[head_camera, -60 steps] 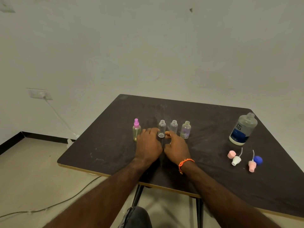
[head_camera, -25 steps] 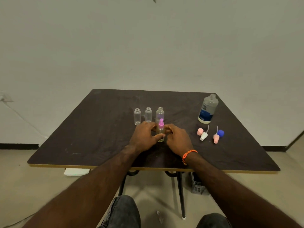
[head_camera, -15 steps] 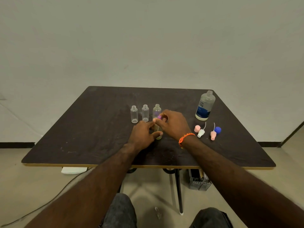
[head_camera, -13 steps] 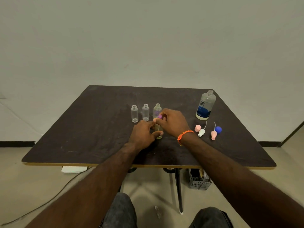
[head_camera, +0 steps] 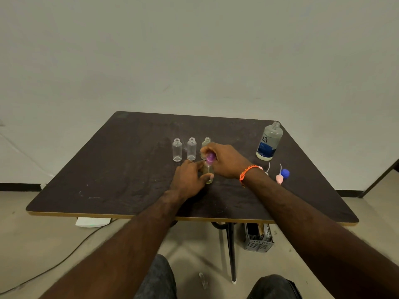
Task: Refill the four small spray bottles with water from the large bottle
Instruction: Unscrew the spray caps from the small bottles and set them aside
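One small spray bottle is in hand, upright, long axis vertical, near the middle of the worktop. Left hand grips its body from 9 o'clock, fingers curled round the lower half, thumb tip showing at the base. Right hand comes in from 3 o'clock and over the top; its fingers pinch the purple spray cap, which sits directly above the left hand's grip. Judgement: the cap is being unscrewed, so the coming move is a twist about the vertical axis, then a straight lift to clear the dip tube. The right hand is the nearer one for the cap; the left only steadies.

Three more small bottles stand in a row just beyond, at 12 to 11 o'clock of the held one, all uncapped; the rightmost is partly hidden behind the right hand. None looks filled, though clear water would be hard to tell.

Large bottle stands open at 2 o'clock, well apart, near the far right corner. Loose spray heads and a blue cap lie at 3 o'clock, past the right wrist, which wears an orange band.

Worktop is dark, scuffed, dusty-looking, with a pale edge strip. Room: plain pale wall, beige floor, a cable trailing at 7 o'clock, a grey basket under the table at 5 o'clock.
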Action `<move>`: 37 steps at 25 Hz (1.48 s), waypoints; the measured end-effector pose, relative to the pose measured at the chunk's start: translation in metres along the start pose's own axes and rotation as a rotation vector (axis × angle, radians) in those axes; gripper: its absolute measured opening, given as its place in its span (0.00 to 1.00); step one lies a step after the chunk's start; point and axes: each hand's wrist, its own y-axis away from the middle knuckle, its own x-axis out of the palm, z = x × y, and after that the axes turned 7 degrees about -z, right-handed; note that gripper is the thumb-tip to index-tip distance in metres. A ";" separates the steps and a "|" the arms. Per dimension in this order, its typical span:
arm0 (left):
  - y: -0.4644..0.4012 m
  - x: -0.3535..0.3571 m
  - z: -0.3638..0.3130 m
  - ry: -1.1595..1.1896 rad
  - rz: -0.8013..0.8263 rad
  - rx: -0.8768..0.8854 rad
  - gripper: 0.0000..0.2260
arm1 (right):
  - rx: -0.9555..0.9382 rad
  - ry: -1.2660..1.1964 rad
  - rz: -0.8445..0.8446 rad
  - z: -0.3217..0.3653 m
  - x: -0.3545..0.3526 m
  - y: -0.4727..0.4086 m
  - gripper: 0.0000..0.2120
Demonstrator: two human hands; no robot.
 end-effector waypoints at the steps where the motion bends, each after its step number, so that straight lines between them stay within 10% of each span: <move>1: -0.001 0.001 0.001 -0.003 -0.003 -0.006 0.22 | 0.026 0.006 -0.010 0.000 0.000 0.000 0.19; 6: -0.001 0.000 0.001 -0.008 0.005 0.000 0.22 | 0.049 0.118 -0.090 -0.002 0.003 0.001 0.06; 11: 0.000 -0.001 0.001 -0.017 0.004 -0.001 0.23 | 0.022 0.018 -0.040 0.003 0.002 0.003 0.23; 15: 0.000 0.001 0.001 0.011 0.015 -0.021 0.24 | 0.074 0.163 -0.067 -0.002 0.005 0.001 0.09; 20: 0.002 -0.001 0.000 0.019 -0.011 0.017 0.22 | 0.021 0.038 -0.054 0.000 0.004 0.008 0.21; 24: 0.004 -0.003 -0.003 0.045 -0.040 0.029 0.15 | 0.064 0.118 -0.133 -0.009 0.010 0.008 0.10; 30: 0.003 -0.002 -0.005 0.019 -0.030 0.032 0.22 | 0.109 -0.061 -0.500 -0.014 -0.001 0.028 0.04; 37: -0.003 0.008 -0.015 0.016 -0.054 0.074 0.15 | 0.628 -0.002 -0.887 -0.077 -0.010 0.084 0.09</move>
